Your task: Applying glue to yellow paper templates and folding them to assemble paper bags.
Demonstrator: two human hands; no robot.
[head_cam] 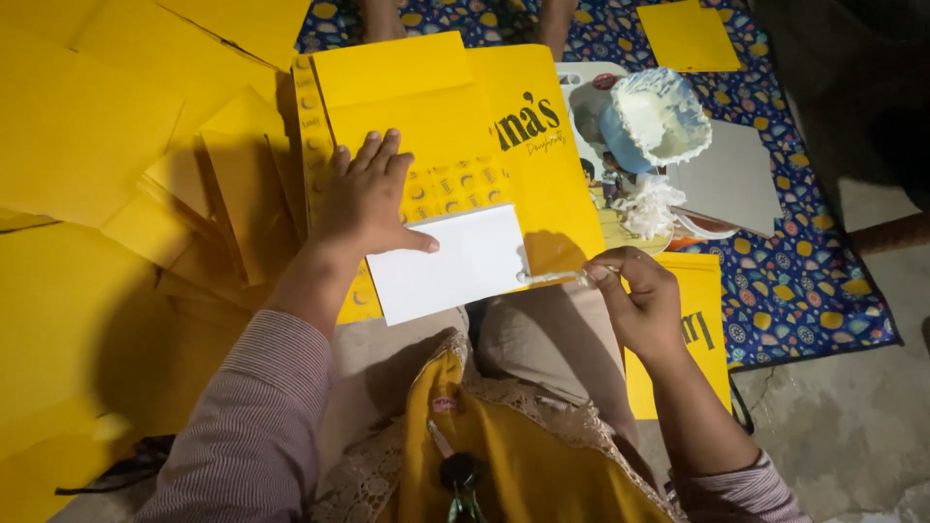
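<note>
Bare grey concrete floor [852, 426], rough, showing along the right edge and near corner. Spread over its far right part, a blue patterned mat [794, 281] with yellow and orange ovals. Heaped across the left side, loose yellow card sheets [107, 145], overlapping at odd angles. On the mat's far edge, one small yellow card [688, 37].

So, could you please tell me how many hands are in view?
2. The left hand presses on the white card; the right hand holds a thin stick at the card's edge. None seem hidden.
</note>
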